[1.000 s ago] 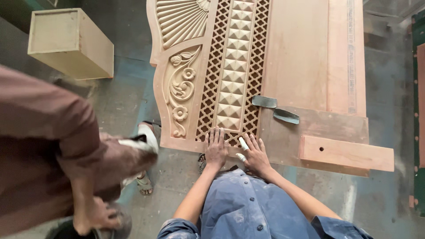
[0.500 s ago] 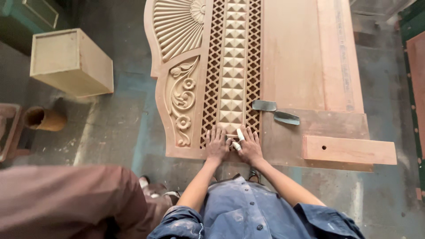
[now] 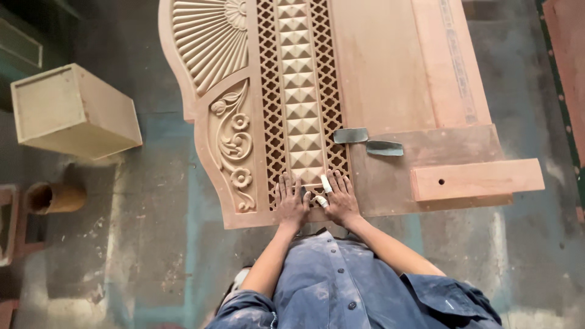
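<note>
Both hands, left hand (image 3: 291, 204) and right hand (image 3: 340, 200), are pressing flat, fingers spread, gripping nothing, on the stiff, heavy-looking carved panel's (image 3: 244, 109) near edge.

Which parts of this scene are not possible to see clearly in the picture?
- Head view: what the left hand and right hand press on the carved panel; the fingers cover it.
- The white strip on the right hand: too small to identify.
- The panel's far end: cut by the top edge.
- The brown cylinder: its inside is dark.
</note>
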The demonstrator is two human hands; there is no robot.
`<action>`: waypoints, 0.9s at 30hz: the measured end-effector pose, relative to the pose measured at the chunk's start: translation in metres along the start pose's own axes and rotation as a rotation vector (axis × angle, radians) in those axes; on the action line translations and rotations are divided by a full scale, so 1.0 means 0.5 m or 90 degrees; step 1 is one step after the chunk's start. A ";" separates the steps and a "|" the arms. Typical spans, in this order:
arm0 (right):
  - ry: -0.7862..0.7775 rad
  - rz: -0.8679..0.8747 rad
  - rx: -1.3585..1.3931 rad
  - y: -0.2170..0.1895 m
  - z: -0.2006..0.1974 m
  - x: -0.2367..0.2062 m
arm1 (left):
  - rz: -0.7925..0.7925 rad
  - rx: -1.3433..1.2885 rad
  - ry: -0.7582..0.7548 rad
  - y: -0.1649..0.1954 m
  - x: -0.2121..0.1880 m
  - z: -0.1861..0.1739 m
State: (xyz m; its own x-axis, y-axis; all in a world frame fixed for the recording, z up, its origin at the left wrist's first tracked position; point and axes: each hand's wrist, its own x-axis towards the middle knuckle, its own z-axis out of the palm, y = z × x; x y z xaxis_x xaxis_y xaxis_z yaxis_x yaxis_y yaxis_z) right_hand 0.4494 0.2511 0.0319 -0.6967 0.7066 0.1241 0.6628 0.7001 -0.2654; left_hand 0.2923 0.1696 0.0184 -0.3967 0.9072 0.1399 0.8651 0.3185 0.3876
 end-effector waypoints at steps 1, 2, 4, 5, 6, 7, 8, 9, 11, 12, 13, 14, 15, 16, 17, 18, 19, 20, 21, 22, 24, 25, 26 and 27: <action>-0.001 -0.001 -0.005 0.001 0.001 -0.002 | 0.003 -0.006 0.000 0.000 -0.001 0.001; -0.001 -0.002 -0.010 0.003 0.002 -0.003 | 0.005 -0.013 0.001 -0.002 -0.001 0.002; -0.008 0.004 -0.005 0.006 0.005 -0.006 | 0.047 0.012 0.014 -0.013 0.006 0.001; -0.012 0.005 -0.001 0.007 0.006 -0.007 | 0.065 0.025 0.020 -0.022 0.012 0.000; -0.016 0.003 -0.002 0.009 0.008 -0.008 | 0.099 0.030 0.008 -0.036 0.022 -0.005; -0.018 0.001 -0.003 0.009 0.010 -0.008 | 0.134 0.036 -0.004 -0.053 0.038 -0.011; -0.020 0.001 -0.004 0.010 0.012 -0.009 | 0.170 0.041 -0.017 -0.066 0.057 -0.017; -0.021 0.005 -0.003 0.010 0.014 -0.009 | 0.143 0.043 -0.029 -0.075 0.074 -0.024; -0.018 0.013 -0.003 0.011 0.018 -0.011 | 0.094 0.046 -0.050 -0.087 0.115 -0.034; -0.010 0.024 0.002 0.011 0.020 -0.012 | 0.083 0.039 -0.060 -0.088 0.134 -0.037; -0.003 0.036 0.007 0.011 0.022 -0.014 | 0.071 0.031 -0.071 -0.087 0.149 -0.038; 0.004 0.050 0.013 0.012 0.024 -0.016 | 0.060 0.025 -0.083 -0.086 0.162 -0.039; 0.008 0.057 0.014 0.012 0.025 -0.018 | 0.058 0.040 -0.098 -0.086 0.171 -0.040; 0.009 0.064 0.012 0.011 0.026 -0.020 | 0.056 0.052 -0.113 -0.084 0.177 -0.038; 0.010 0.068 0.009 0.011 0.026 -0.022 | 0.050 0.064 -0.127 -0.083 0.179 -0.036; 0.005 0.075 0.013 0.010 0.026 -0.024 | 0.060 0.054 -0.114 -0.084 0.180 -0.033; 0.001 0.080 0.017 0.010 0.025 -0.026 | 0.068 0.046 -0.100 -0.084 0.179 -0.030; -0.001 0.083 0.023 0.008 0.024 -0.027 | 0.075 0.040 -0.083 -0.086 0.178 -0.028; -0.004 0.083 -0.002 0.006 0.022 -0.029 | 0.079 0.042 -0.086 -0.088 0.177 -0.026; -0.008 0.084 -0.028 0.004 0.021 -0.029 | 0.083 0.042 -0.088 -0.090 0.176 -0.024; -0.006 0.083 -0.045 0.002 0.018 -0.025 | 0.076 0.044 -0.100 -0.094 0.176 -0.021; -0.001 0.081 -0.037 0.002 0.018 -0.021 | 0.065 0.044 -0.110 -0.096 0.175 -0.020; 0.006 0.078 -0.028 0.004 0.018 -0.016 | 0.055 0.046 -0.117 -0.097 0.175 -0.020; 0.018 0.097 -0.034 0.007 0.020 -0.008 | 0.063 0.048 -0.097 -0.100 0.175 -0.019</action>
State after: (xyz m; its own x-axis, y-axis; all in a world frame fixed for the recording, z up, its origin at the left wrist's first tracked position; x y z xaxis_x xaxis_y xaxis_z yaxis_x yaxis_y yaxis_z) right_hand 0.4516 0.2498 0.0211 -0.5797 0.8070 0.1128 0.7744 0.5887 -0.2319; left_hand 0.2115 0.2306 0.0198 -0.2624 0.9644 0.0317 0.9205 0.2403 0.3080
